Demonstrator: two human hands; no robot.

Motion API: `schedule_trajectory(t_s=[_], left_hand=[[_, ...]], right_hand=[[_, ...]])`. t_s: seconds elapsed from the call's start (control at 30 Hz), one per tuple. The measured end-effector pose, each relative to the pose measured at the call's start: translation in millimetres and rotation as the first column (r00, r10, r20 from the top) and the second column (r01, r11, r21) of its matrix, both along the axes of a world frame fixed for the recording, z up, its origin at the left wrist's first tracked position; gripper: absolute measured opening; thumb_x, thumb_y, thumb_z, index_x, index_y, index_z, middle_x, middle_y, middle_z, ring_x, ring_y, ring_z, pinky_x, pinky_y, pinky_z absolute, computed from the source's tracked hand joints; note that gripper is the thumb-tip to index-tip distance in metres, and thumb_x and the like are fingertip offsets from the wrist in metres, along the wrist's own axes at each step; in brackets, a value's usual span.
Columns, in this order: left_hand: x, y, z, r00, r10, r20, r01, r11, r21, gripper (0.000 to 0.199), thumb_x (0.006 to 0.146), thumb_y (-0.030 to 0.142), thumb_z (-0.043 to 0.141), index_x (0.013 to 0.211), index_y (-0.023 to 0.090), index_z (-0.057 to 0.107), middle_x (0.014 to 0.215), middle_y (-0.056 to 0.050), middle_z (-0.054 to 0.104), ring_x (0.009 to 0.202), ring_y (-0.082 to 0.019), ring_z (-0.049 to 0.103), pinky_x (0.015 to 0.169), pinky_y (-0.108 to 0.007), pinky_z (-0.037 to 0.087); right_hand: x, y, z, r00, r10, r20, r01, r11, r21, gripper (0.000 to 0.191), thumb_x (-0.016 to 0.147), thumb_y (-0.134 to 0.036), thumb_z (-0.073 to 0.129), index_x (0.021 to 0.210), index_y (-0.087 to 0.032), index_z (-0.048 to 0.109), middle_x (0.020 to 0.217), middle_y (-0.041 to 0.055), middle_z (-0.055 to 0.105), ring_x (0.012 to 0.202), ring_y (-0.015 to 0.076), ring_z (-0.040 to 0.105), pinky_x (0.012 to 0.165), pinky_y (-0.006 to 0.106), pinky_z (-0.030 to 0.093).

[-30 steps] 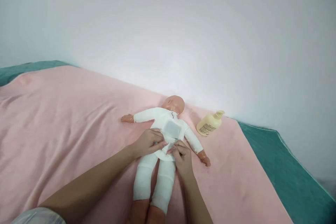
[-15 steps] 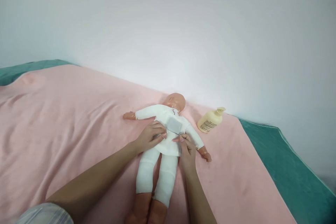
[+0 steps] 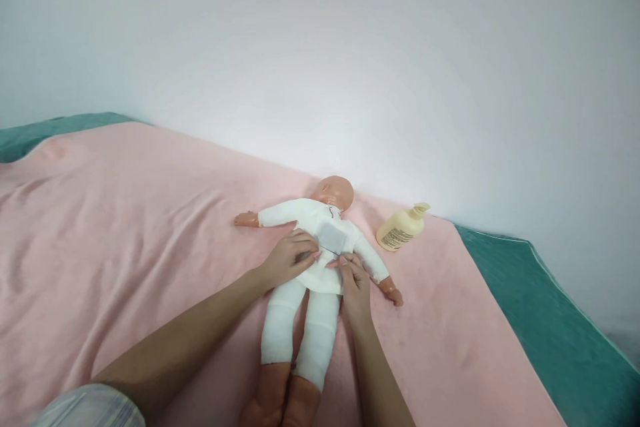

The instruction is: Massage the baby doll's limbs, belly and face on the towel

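Note:
A doll (image 3: 317, 277) with a white cloth body and brown plastic head, hands and legs lies on a pink sheet, arms spread. On its torso is a grey rectangular panel (image 3: 332, 238), with a thin dark line along its lower edge. My left hand (image 3: 291, 257) is closed at the panel's lower left corner, thumb and fingertips on the white cloth. At the lower right corner, my right hand (image 3: 354, 275) pinches the cloth between thumb and curled fingers. Exactly what the fingertips grip is partly hidden.
A pale yellow pump bottle (image 3: 397, 231) stands right of the doll's head. The pink sheet (image 3: 150, 227) has folds on the left; a green cover (image 3: 540, 300) shows beneath it at right. A pale wall (image 3: 320, 53) rises behind.
Both hands have shifted slightly along the panel's lower edge, the right one a little up and left. The dark line under the panel shows more clearly. Doll and bottle look almost unchanged.

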State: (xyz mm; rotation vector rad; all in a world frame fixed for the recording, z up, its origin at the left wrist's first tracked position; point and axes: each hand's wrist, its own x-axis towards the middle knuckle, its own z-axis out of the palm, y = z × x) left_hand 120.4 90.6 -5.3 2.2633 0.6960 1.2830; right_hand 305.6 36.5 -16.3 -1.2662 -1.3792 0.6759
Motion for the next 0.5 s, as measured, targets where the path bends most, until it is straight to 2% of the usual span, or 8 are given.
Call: schedule_trajectory(t_s=[0.13, 0.23, 0.4, 0.5], left_hand=[[-1.2, -1.7, 2.3, 1.0, 0.025, -0.009, -0.025, 0.999, -0.02, 0.021, 0.095, 0.028, 0.046, 0.091, 0.019, 0.065, 0.095, -0.005, 0.071, 0.092, -0.02, 0.061, 0.089, -0.039, 0.043], [-1.4, -2.0, 3.7, 0.998, 0.032, -0.052, -0.034, 0.998, -0.043, 0.024, 0.096, 0.03, 0.044, 0.093, 0.02, 0.066, 0.095, -0.005, 0.071, 0.093, -0.021, 0.06, 0.09, -0.04, 0.042], [-1.8, -0.5, 1.9, 0.996, 0.032, -0.087, -0.038, 0.997, -0.063, 0.025, 0.096, 0.03, 0.044, 0.091, 0.02, 0.066, 0.09, -0.004, 0.071, 0.09, -0.02, 0.06, 0.087, -0.039, 0.043], [-3.1, 0.5, 6.4, 0.996, 0.016, -0.093, -0.024, 0.996, -0.089, 0.029, 0.097, 0.033, 0.043, 0.088, 0.019, 0.067, 0.087, -0.004, 0.071, 0.086, -0.02, 0.06, 0.084, -0.037, 0.044]], right_hand=[[-0.3, -0.1, 3.4, 0.997, -0.043, -0.058, 0.045, 0.998, 0.033, 0.033, 0.093, -0.042, 0.048, 0.084, -0.022, 0.073, 0.092, 0.0041, 0.063, 0.094, 0.02, 0.058, 0.089, 0.034, 0.041], [0.0, 1.4, 3.5, 0.999, -0.038, -0.034, 0.04, 0.999, 0.037, 0.035, 0.095, -0.044, 0.045, 0.091, -0.022, 0.072, 0.096, 0.0055, 0.066, 0.098, 0.0211, 0.058, 0.09, 0.036, 0.042], [1.7, 2.0, -0.4, 0.998, -0.044, 0.053, 0.042, 0.998, 0.049, 0.04, 0.096, -0.046, 0.042, 0.089, -0.022, 0.073, 0.093, 0.0057, 0.065, 0.098, 0.0215, 0.059, 0.09, 0.037, 0.042], [3.2, 3.1, 2.3, 0.997, -0.055, 0.061, 0.052, 0.997, 0.052, 0.041, 0.095, -0.047, 0.042, 0.086, -0.021, 0.073, 0.09, 0.0059, 0.066, 0.094, 0.0212, 0.059, 0.087, 0.036, 0.043]])
